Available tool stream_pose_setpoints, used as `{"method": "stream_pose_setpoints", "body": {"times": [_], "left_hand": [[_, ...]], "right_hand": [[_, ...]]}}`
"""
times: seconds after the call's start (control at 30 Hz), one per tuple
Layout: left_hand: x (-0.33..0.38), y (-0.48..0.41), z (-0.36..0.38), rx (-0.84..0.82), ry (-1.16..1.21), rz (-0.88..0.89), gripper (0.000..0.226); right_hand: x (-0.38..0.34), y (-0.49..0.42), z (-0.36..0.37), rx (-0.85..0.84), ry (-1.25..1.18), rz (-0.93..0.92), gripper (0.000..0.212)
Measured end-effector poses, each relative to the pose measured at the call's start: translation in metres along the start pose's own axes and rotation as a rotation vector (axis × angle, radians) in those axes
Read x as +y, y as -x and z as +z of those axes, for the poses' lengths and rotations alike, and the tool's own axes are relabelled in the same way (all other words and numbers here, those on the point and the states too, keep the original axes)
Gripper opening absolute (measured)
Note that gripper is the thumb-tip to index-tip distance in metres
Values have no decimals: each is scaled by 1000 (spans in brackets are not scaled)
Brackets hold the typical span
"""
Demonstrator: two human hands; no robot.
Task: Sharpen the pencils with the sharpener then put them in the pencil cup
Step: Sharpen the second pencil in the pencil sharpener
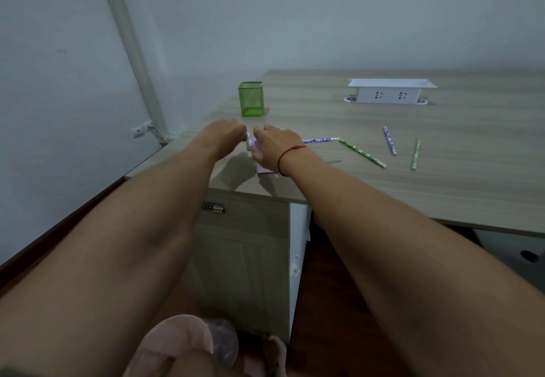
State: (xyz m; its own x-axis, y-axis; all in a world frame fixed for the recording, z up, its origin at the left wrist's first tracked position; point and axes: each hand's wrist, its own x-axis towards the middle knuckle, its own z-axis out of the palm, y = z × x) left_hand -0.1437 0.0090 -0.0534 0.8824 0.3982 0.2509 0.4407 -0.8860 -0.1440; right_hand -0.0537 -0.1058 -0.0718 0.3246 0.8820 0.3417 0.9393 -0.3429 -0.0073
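While both arms reach out over the near left corner of the desk (324, 117), the left hand (225, 134) is curled closed around a small white sharpener (250, 144), of which only a sliver shows between the two hands. The right hand (274, 143), with a red string (290, 155) around its wrist, is clenched on a purple pencil (321, 140) whose patterned shaft sticks out to the right, level with the desk, its other end hidden in the grip. A small pink paper (264, 169) lies on the desk under the right hand. Three more pencils lie loose to the right: a green one (362, 153) touching the held pencil's far end, a purple one (390, 140) and another green one (415, 154) further right. The green mesh cup (250, 98) stands upright behind the hands, near the desk's left edge, and a white socket box (390, 91) sits well back.
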Motion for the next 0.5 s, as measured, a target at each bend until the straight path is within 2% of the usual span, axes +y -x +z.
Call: {"method": "stream_pose_setpoints", "body": {"times": [0.2,0.33,0.5], "left_hand": [[7,14,-18,173,-22,27,23],[14,28,-16,225,90,-41,23],[21,41,-13,237,91,-60,19]], "right_hand": [[-4,-2,-4,-33,31,22,40],[-6,-3,-1,-49,21,31,39],[-8,-5,-1,-73,-6,64,38]]}}
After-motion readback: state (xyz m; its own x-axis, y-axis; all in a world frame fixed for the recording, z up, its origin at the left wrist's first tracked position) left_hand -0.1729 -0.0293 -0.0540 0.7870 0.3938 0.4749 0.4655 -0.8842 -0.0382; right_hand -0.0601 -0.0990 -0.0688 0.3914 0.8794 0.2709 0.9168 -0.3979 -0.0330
